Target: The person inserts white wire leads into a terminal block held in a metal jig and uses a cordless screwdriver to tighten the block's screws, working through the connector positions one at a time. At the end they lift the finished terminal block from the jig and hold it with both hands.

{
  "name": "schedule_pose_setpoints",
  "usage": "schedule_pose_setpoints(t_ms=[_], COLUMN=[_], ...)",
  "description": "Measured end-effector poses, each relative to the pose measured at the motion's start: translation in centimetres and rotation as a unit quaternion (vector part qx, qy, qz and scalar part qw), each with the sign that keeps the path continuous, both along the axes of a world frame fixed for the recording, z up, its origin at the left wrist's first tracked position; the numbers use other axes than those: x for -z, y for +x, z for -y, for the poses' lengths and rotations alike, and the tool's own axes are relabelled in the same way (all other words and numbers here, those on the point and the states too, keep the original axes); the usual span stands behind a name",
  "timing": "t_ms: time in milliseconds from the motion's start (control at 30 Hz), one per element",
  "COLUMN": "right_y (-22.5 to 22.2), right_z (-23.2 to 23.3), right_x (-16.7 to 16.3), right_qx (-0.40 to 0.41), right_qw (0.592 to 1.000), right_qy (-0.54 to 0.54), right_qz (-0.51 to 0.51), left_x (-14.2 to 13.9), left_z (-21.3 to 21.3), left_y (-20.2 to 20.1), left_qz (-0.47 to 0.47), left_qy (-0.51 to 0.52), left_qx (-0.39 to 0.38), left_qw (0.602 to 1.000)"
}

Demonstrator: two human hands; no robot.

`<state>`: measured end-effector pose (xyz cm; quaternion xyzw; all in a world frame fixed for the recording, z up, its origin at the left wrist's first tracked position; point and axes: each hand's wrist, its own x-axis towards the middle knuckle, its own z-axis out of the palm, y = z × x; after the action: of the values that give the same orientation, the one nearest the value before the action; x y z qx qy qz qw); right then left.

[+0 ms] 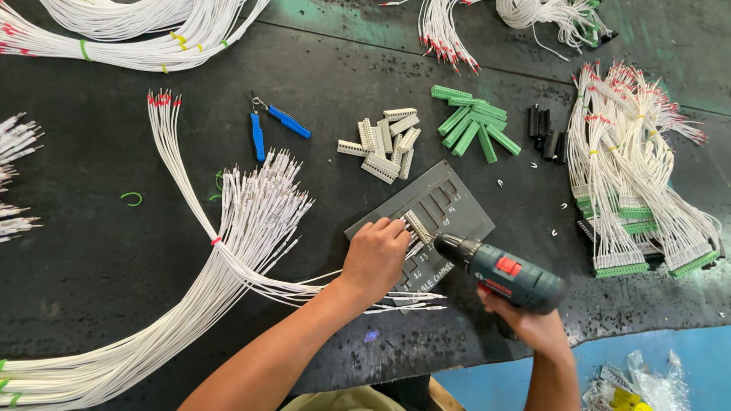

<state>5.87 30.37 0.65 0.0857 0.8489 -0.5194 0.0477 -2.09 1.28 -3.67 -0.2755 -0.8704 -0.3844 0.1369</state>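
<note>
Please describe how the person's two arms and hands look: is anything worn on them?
Both forearms are bare, with no sleeves in view. The left hand and the right hand wear no gloves. I see no watch, ring or bracelet on the visible parts.

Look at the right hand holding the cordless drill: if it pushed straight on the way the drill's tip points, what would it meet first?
The right hand aims the drill up-left. Its tip would probably first meet the grey terminal block seated in the dark jig plate, beside the left hand; depth is hard to judge.
</note>
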Motion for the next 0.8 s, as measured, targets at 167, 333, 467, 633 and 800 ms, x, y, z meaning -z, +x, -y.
schedule_pose_setpoints(t_ms=[167, 333, 467, 633, 800], right_y=[-1.3, -2.1, -4.4, -9.0, -11.5], right_z=[0.2, 0.5, 1.8, 4.7, 7.8], right_x=[-0.3, -1.9, -5.6, -11.2, -13.8], right_qx=[-0.041, -0.078, -0.178, -0.251, -0.284], right_qw=[0.999, 0.995, 0.972, 0.87, 0.801], right_qy=[0.014, 0.055, 0.151, 0.417, 0.517], right_qz=[0.015, 0.035, -0.006, 0.076, 0.103], left_x=[0.0, -0.1, -0.3, -0.4, -0.4], left_z=[0.1, 0.1, 0.3, 0.2, 0.1], left_y=[0.0, -0.1, -0.1, 0.0, 0.0], left_qz=[-0.015, -0.009, -0.018, -0.021, -0.015], left_qy=[0.002, -0.006, -0.001, -0.01, -0.02], left_qx=[0.001, 0.002, 0.005, 0.004, 0.005], left_qw=[1.0, 1.0, 1.0, 1.0, 1.0])
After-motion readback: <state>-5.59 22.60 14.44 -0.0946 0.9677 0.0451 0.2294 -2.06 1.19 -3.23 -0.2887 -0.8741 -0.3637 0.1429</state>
